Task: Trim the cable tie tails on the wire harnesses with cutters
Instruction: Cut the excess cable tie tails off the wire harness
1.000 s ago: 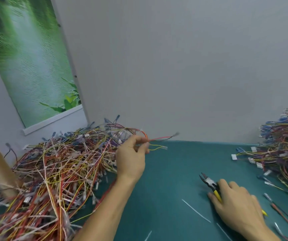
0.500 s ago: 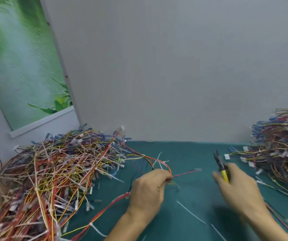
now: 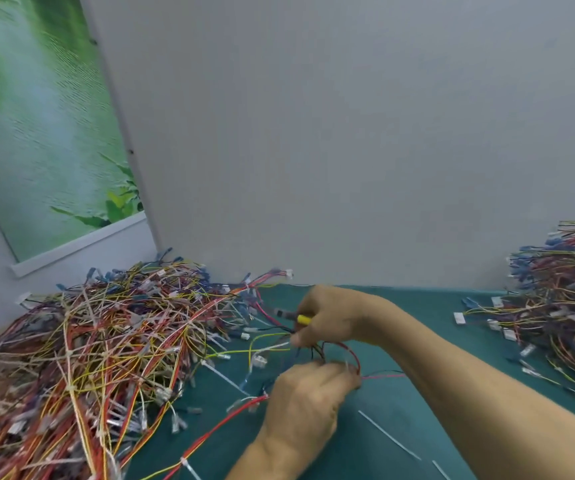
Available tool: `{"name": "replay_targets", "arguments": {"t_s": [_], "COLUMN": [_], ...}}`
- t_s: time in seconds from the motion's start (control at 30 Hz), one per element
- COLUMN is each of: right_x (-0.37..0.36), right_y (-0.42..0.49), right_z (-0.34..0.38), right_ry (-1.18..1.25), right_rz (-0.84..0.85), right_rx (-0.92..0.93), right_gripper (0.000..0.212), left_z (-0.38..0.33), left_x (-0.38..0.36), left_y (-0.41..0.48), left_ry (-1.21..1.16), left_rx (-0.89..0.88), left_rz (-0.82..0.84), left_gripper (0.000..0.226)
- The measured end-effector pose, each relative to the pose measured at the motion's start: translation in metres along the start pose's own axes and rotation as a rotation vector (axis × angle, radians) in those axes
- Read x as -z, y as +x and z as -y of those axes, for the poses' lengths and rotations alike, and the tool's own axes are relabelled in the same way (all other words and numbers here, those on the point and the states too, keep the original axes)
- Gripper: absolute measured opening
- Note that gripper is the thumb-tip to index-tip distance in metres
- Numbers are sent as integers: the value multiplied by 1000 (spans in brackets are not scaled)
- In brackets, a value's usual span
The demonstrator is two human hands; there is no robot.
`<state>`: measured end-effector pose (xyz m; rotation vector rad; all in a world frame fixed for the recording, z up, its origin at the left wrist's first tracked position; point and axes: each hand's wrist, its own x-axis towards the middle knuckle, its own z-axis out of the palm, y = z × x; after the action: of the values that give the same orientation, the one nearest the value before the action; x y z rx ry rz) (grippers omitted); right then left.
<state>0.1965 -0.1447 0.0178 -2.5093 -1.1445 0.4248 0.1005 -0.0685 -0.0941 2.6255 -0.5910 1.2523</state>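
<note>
**— Right hand [image 3: 326, 315] first: where is it?**
— Over the green table [image 3: 414, 407], between two heaps. The big heap of harnesses [image 3: 106, 341] spreads to its left, and a smaller heap [image 3: 563, 306] sits well off at the right edge.

**— And the left hand [image 3: 308, 407]?**
— Nearer the camera, just below the right one. Its fingers are bunched round one loose harness [image 3: 352, 353], and the red and yellow wires loop up between the two hands.

**— What does the right hand hold?**
— Its fingers curl round the cutters [image 3: 300, 319], yellow handle showing. The nose points left, just above the held harness. I cannot tell whether the blades touch a tie.

**— Anything smaller?**
— White cut tie tails [image 3: 388, 434] lie on the table, right of the left hand.
</note>
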Motion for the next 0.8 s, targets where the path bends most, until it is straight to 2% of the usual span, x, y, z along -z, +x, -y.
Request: {"name": "replay_targets", "arguments": {"t_s": [0.07,0.13,0.17,0.27,0.37,0.43,0.47,0.53,0.6,0.7,0.8], "right_x": [3,4,5,4,13,15,15,22,31,49,66], "right_y": [1,2,3,2,1,-2,-3,-8,-12,-19,-30], "right_z": [-5,-12,-16,-24,-34,-34,-36,-39,-41,-48,-54], "right_ry": [153,414,466,393,608,580,621,767,850,1036,1121], "right_rz": [-185,-528,-627,-584,-789,-770,-815,-975,-1018,-1158,-1189], "right_rx": [5,-36,-73,-161,-144,-162,-162,-146,-167,-190,-207], "right_gripper": [28,24,22,23,23,25,25,26,25,22,25], "left_z": [1,4,5,5,3,-1,-4,-8,-12,-18,-23], "left_x": [0,0,1,1,3,5,7,10,11,17,20], "left_y": [0,3,3,1,5,8,9,12,16,22,25], "left_ry": [26,33,29,15,-36,-47,-57,-57,-47,-97,-97], "left_rx": [42,139,183,216,212,218,215,204,202,188,211], "left_rz": [-29,-69,-80,-61,-83,-101,-97,-99,-128,-182,-185], "left_gripper": [20,19,22,32,45,50,53,58,53,32,28]}}
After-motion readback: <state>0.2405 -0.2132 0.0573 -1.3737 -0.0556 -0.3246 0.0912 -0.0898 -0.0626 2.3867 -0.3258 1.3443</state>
